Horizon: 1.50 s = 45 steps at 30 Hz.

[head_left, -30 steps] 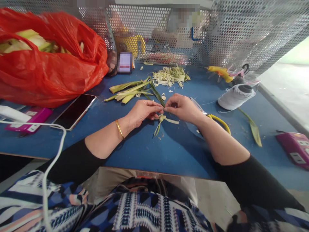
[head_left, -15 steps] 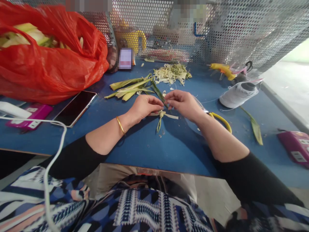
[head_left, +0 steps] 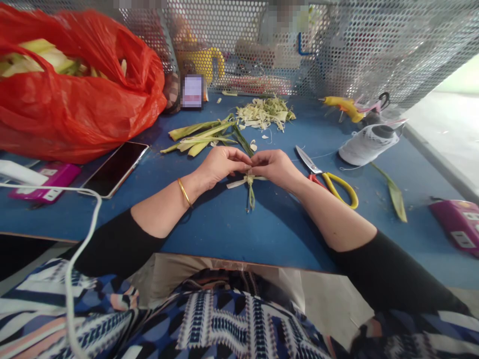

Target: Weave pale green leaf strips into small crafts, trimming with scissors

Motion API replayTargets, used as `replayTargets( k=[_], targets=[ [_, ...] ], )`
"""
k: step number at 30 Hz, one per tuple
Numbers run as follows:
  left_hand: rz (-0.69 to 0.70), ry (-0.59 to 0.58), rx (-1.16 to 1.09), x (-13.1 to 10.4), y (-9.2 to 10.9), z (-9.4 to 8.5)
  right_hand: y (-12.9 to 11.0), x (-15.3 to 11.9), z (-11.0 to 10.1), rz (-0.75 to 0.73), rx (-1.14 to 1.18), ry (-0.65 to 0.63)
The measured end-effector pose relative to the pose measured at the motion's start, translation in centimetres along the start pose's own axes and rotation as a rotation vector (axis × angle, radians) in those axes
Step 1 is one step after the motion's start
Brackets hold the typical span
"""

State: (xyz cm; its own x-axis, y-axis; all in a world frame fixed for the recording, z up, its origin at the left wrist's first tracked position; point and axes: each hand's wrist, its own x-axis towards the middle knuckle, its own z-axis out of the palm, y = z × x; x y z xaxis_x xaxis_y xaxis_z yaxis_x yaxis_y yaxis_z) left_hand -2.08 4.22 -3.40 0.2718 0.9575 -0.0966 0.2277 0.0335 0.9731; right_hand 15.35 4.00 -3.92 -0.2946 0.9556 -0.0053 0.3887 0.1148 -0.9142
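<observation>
A small knotted corn husk piece [head_left: 250, 179] hangs just below my fingertips, with pale strips out to the sides and a green loop pointing down. My left hand [head_left: 226, 164], a gold bangle at its wrist, is closed in a pinch at the top of this piece. From the other side my right hand [head_left: 275, 167] pinches at the same spot, the fingertips of both hands meeting. What exactly lies between the fingers is hidden. Just beyond the hands is a dark green leaf strip [head_left: 242, 139], beside several husk strips [head_left: 202, 137].
Scissors [head_left: 325, 182] with yellow and red handles lie right of my hands, near a white thread cone [head_left: 368, 144]. Shredded husk [head_left: 266, 113] is heaped behind. A red plastic bag [head_left: 123, 109], a phone [head_left: 116, 169] and a white cable [head_left: 88, 234] are at left. A yellow glue gun [head_left: 342, 107] lies back right.
My right hand has moved slightly left and down, so its fingertips now meet those of my left hand. The scissors are uncovered. The husk piece has turned a little, its loop swinging right.
</observation>
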Motion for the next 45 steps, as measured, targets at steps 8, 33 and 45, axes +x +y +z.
replayTargets(
  k=[8,33,45],
  targets=[
    [0.067,-0.011,0.005,0.0,0.1,0.4,-0.7,-0.2,-0.2,0.090,-0.131,0.058],
    [0.460,0.216,0.487,-0.3,-0.3,0.3,-1.9,-0.6,0.6,0.097,0.269,0.109],
    [0.504,0.251,0.382,0.3,-1.0,0.5,-1.3,-0.4,1.0,0.140,0.208,0.167]
  ],
)
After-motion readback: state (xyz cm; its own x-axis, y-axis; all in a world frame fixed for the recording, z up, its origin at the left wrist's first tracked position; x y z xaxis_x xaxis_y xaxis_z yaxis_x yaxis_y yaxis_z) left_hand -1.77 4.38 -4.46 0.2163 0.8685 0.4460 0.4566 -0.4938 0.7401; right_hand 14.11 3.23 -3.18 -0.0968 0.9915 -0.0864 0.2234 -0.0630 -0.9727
